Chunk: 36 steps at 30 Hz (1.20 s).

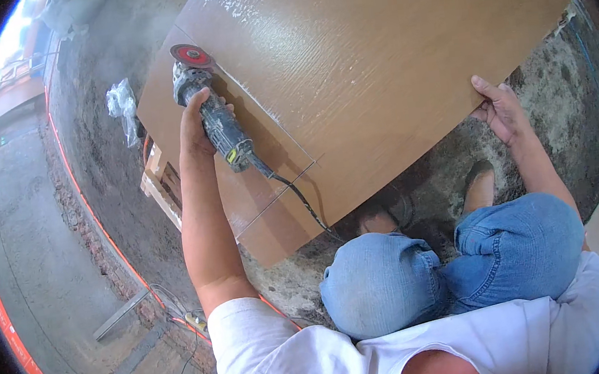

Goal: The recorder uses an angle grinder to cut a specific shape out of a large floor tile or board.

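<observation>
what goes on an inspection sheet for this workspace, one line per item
surface: brown board, marked by two pale lines meeting at a corner; white dust near the upper edge
job's things: angle grinder with red disc by the long line's far end; contact cannot be told
clutter: crumpled clear plastic beside the board; metal bar on the floor
hands: left hand grips the grinder; right hand holds the board's near edge
cables: dark cord runs from the grinder across the board toward the knees
surroundings: grey floor; orange strip at far left
</observation>
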Motion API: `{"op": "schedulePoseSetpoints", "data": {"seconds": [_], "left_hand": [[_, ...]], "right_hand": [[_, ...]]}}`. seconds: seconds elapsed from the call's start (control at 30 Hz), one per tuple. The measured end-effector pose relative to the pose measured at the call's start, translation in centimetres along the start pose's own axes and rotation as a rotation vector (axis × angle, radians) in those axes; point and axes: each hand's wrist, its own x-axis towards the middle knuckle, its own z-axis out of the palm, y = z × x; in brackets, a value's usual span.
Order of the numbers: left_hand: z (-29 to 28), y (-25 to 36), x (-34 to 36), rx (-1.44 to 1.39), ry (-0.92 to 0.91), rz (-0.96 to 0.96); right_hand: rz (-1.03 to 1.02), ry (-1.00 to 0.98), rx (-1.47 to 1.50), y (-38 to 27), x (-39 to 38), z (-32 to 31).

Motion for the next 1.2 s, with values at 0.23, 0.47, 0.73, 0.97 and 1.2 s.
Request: {"op": "schedulePoseSetpoints", "data": {"seconds": [0.23, 0.47, 0.73, 0.97, 1.2], "left_hand": [[0.2, -0.6, -0.7, 0.041, 0.02, 0.023], [1.1, -1.0, -1.5, -0.004, 0.033, -0.006], [0.7, -1.6, -2.2, 0.02, 0.038, -0.033], [1.4, -2.0, -3.3, 0.025, 0.029, -0.007], [1.4, -2.4, -3.7, 0.019, 0.053, -0.014]], "right_hand": [[-0.013, 0.009, -0.015, -0.2, -0.3, 0.3], [0.002, -0.012, -0.041, -0.1, 0.0, -0.4], [0.003, -0.008, -0.032, -0.1, -0.1, -0.1], [-0.02, -0.002, -0.008, -0.1, -0.3, 0.0], [-0.004, 0.017, -0.021, 0.2, 0.1, -0.4]]}}
